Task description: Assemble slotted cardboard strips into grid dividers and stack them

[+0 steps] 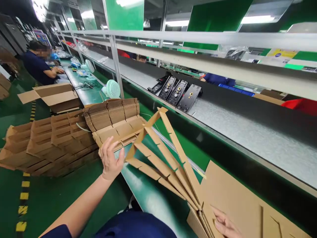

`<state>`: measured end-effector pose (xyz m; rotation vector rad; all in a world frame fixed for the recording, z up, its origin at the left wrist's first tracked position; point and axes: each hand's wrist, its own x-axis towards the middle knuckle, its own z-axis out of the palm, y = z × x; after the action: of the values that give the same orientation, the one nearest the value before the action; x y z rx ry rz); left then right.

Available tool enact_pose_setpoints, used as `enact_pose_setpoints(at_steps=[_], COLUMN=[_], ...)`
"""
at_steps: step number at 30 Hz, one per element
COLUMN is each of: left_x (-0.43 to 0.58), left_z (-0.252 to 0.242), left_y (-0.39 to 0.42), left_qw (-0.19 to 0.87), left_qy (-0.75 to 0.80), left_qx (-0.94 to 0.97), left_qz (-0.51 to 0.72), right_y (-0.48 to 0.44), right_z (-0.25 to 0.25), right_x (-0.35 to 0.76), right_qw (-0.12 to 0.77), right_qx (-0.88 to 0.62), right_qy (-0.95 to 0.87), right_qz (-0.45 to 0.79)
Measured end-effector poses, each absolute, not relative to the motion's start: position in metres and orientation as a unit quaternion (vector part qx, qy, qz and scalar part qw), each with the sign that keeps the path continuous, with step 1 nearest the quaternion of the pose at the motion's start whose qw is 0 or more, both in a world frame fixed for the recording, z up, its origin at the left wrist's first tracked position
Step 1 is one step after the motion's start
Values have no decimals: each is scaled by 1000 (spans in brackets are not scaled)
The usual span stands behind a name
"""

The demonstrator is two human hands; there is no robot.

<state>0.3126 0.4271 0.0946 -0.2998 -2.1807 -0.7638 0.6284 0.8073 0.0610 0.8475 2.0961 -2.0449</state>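
Slotted cardboard strips (168,162) fan out over the bench, joined at the far end by a cross strip (135,145). Their near ends bunch together at the lower right, where my right hand (225,223) grips them with the thumb on top; part of that hand is hidden by the cardboard. My left hand (111,158) is raised, fingers apart, beside the cross strip and at the near edge of a pile of flat slotted strips (111,114). Whether its fingertips touch that pile I cannot tell.
Assembled cardboard dividers (54,138) are stacked at the left. A cardboard sheet (230,188) lies at the right. Black metal units (179,92) sit on the conveyor (237,129) behind. Further left are a green fan (112,89), an open carton (59,96) and a seated person (41,64).
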Motion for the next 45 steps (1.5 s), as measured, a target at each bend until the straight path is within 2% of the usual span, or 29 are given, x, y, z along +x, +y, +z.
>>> enact_pose_setpoints(at_steps=[4, 11, 18, 21, 27, 30, 34, 38, 45], left_x=[302, 289, 279, 278, 286, 287, 285, 280, 264], left_z=[51, -55, -54, -52, -61, -64, -67, -67, -66], left_y=[439, 469, 490, 501, 512, 510, 504, 495, 471], left_qw=[254, 23, -21, -15, 15, 23, 21, 16, -13], left_qy=[-919, -983, -975, -972, -974, -971, -964, -958, -932], left_qx=[-152, -64, -54, -93, -152, -180, -214, -246, -337], left_qz=[-259, -169, -216, -214, -168, -157, -153, -147, -130], right_y=[805, 830, 882, 907, 934, 910, 860, 829, 774], right_z=[49, 34, 60, 61, 36, 19, 1, -4, -5], right_x=[614, 579, 571, 577, 600, 601, 586, 578, 609], right_qw=[136, 188, 204, 134, -105, -159, -62, 37, 133], right_qx=[244, 260, 200, 230, 503, 442, 245, 233, 228], right_qy=[642, 675, 711, 762, 789, 834, 940, 965, 942], right_qz=[-714, -664, -642, -590, -336, -291, -228, -117, -206])
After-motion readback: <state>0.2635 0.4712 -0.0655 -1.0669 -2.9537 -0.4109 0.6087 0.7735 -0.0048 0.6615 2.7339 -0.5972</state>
